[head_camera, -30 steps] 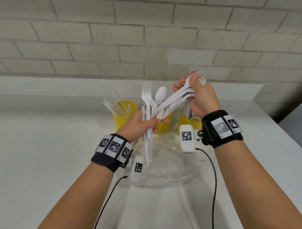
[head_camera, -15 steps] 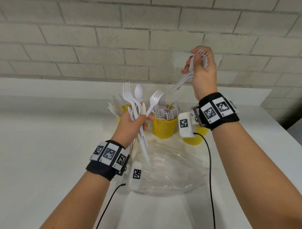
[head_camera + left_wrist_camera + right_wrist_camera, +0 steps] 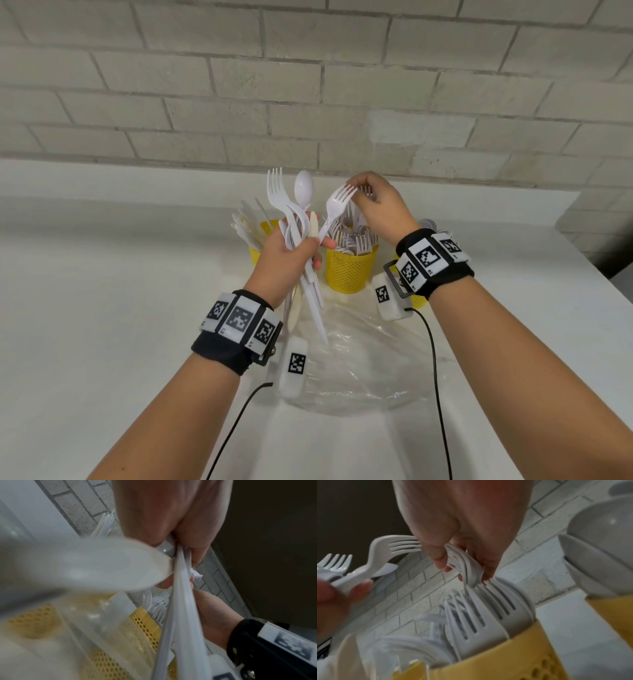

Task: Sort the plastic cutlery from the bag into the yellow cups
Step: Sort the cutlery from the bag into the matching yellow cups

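Observation:
My left hand [image 3: 313, 246] grips a bunch of white plastic cutlery [image 3: 301, 222] upright: forks, a spoon [image 3: 303, 186] and a knife, handles hanging below the fist. Just right of it, my right hand [image 3: 359, 195] hovers over the middle yellow cup [image 3: 349, 270]. In the right wrist view its fingers [image 3: 440, 555] pinch a few forks [image 3: 467, 569] by their heads, handles down among the forks standing in that cup [image 3: 505, 655]. The left yellow cup [image 3: 255, 253] holds knives. My right wrist hides most of the right yellow cup [image 3: 419, 301], which holds spoons [image 3: 599, 520].
The crumpled clear plastic bag [image 3: 370, 359] lies on the white counter [image 3: 120, 325] in front of the cups, under my wrists. A brick wall [image 3: 308, 85] rises close behind the cups. The counter's right edge [image 3: 603, 308] drops off beside my right arm.
My right hand drew a few forks out of the left hand's bunch, lifted them high, then came down over the middle cup. The left hand has kept its bunch, slightly raised.

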The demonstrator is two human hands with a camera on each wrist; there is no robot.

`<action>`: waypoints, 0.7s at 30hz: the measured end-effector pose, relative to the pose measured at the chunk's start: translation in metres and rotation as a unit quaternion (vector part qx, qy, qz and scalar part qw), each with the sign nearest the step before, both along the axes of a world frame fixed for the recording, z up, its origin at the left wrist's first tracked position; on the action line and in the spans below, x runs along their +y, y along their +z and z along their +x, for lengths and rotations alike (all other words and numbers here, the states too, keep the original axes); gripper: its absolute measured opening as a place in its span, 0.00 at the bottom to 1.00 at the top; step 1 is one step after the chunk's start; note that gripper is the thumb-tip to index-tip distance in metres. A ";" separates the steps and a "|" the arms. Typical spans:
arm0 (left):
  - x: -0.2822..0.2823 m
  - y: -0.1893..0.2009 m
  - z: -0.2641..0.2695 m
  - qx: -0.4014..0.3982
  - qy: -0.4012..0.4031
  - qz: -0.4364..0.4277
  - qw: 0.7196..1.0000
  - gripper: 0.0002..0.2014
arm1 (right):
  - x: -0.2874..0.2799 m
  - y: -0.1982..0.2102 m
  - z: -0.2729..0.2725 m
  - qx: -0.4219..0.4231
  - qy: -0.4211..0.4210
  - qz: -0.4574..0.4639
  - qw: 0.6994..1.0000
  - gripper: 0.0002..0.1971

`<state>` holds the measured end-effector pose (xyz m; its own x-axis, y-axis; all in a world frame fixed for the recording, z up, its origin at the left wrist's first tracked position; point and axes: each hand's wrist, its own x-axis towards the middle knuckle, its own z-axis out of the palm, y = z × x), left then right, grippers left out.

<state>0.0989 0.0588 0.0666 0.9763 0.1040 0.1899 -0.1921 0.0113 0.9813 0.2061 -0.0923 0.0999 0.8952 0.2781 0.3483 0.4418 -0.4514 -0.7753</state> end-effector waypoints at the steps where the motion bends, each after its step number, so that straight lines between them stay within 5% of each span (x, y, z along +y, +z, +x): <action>1: -0.001 0.000 0.000 -0.002 0.001 -0.005 1.000 0.10 | 0.000 -0.002 0.001 -0.007 0.002 -0.023 1.000 0.09; 8: -0.004 0.000 0.001 -0.011 -0.009 -0.019 1.000 0.02 | -0.002 -0.032 0.006 -0.026 0.023 -0.260 0.965 0.18; 13: -0.004 0.001 0.000 -0.009 -0.015 -0.035 0.999 0.02 | -0.004 -0.011 -0.011 -0.066 -0.019 0.004 0.998 0.13; 16: -0.005 0.002 0.003 -0.013 -0.024 -0.043 0.999 0.03 | 0.001 0.005 -0.032 0.036 0.005 0.151 0.988 0.14; 21: -0.009 0.004 0.003 -0.015 -0.055 -0.003 0.998 0.05 | 0.009 0.009 -0.056 0.177 0.088 0.188 0.962 0.15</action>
<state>0.1022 0.0496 0.0706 0.9758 -0.0012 0.2188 -0.2186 0.0403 0.9750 0.1499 -0.0833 0.1090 0.9266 0.3506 0.1358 0.1643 -0.0525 -0.9850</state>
